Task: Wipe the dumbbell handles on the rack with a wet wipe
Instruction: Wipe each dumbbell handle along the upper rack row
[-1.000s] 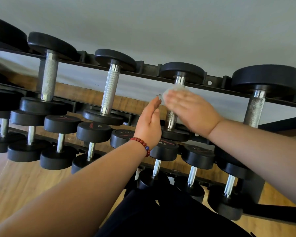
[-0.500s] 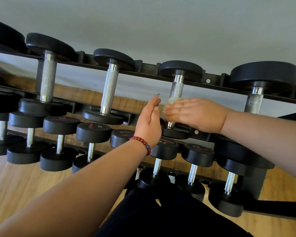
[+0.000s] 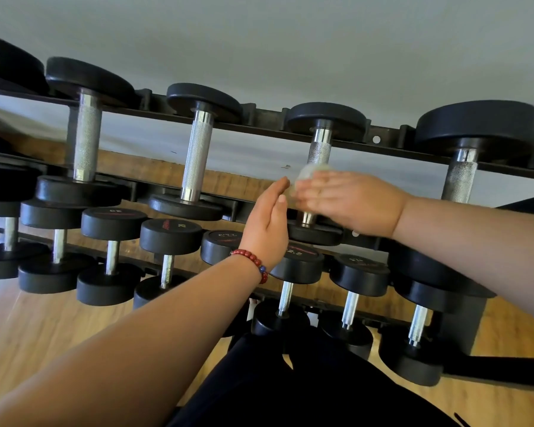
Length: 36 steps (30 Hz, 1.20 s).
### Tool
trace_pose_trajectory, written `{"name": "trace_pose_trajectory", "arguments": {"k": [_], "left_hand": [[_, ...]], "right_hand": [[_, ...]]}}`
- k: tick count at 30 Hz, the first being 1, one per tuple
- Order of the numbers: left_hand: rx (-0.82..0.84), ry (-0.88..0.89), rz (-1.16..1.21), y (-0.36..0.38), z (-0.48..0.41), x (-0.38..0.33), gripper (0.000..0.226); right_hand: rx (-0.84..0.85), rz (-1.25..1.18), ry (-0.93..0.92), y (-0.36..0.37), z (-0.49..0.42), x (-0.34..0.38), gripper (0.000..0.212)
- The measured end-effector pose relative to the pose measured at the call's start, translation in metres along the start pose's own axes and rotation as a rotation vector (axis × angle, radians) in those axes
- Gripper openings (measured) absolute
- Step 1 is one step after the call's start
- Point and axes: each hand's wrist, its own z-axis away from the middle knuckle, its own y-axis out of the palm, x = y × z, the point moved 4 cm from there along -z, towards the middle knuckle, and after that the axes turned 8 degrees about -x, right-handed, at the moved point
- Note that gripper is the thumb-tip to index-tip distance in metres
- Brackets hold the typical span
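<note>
Task's thing: pale crumpled wet wipe, lying on the knurled chrome dumbbell handle that sits on the top tier of the black steel rack. All places below are given vs that handle.

Right hand: laid across the handle's middle, fingers look straight & flat, pressing the wipe to the metal. It's blurred & the thumb is hidden, so can't say if it also pinches. Left hand: just left of the handle, edge-on, fingers straight & together, holding nothing. Red bead bracelet at its wrist.

Handling, my guess: wipe is light, limp & damp, so it'll bunch & slide. Prob best wrapped round the handle w/ fingers on top. Knurling should grab the cloth; the smooth collars next to the black round end plates are likely slicker. Dumbbell itself is heavy, stiff & seated in the rack, so no need to lift it.

Writing: the lower plate just below the handle shows "2.5", its start covered by the left wrist. Plates further left & below carry upside-down numbers. One looks like "30"; the rest are too small to trust. Red logo strokes, brand unreadable.
</note>
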Motion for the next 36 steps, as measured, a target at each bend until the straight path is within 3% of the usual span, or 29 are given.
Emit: {"name": "trace_pose_trajectory", "arguments": {"k": [3, 5, 9, 14, 17, 20, 22, 27, 36], "left_hand": [[0.002, 0.003, -0.022, 0.000, 0.001, -0.001, 0.040], [-0.006, 0.000, -0.029, 0.001, 0.001, -0.002, 0.041], [-0.004, 0.012, -0.047, 0.001, -0.001, 0.002, 0.043], [-0.009, 0.018, -0.076, 0.001, -0.001, 0.001, 0.043], [-0.010, 0.019, -0.079, 0.001, -0.001, -0.001, 0.042], [-0.001, 0.000, -0.055, 0.000, -0.001, -0.004, 0.041], [-0.003, -0.001, -0.011, 0.000, -0.001, -0.008, 0.041], [-0.019, 0.030, -0.061, 0.001, -0.004, -0.009, 0.041], [0.036, 0.033, -0.109, -0.003, -0.009, -0.006, 0.042]], "right_hand": [[0.105, -0.055, -0.149, -0.003, 0.002, 0.008, 0.036], [0.068, -0.015, -0.135, -0.006, -0.004, -0.009, 0.035], [-0.124, 0.007, 0.146, -0.007, -0.006, -0.018, 0.040], [-0.158, -0.067, 0.339, 0.005, 0.013, 0.004, 0.050], [-0.317, -0.112, 0.645, -0.001, 0.011, 0.005, 0.044], [-0.532, -0.400, 1.122, -0.003, 0.007, 0.021, 0.041], [-0.563, -0.597, 1.331, 0.005, 0.005, 0.028, 0.043], [-0.424, -0.800, 1.317, 0.009, 0.004, 0.027, 0.049], [-0.473, -0.884, 1.425, 0.005, -0.003, 0.032, 0.045]]}}
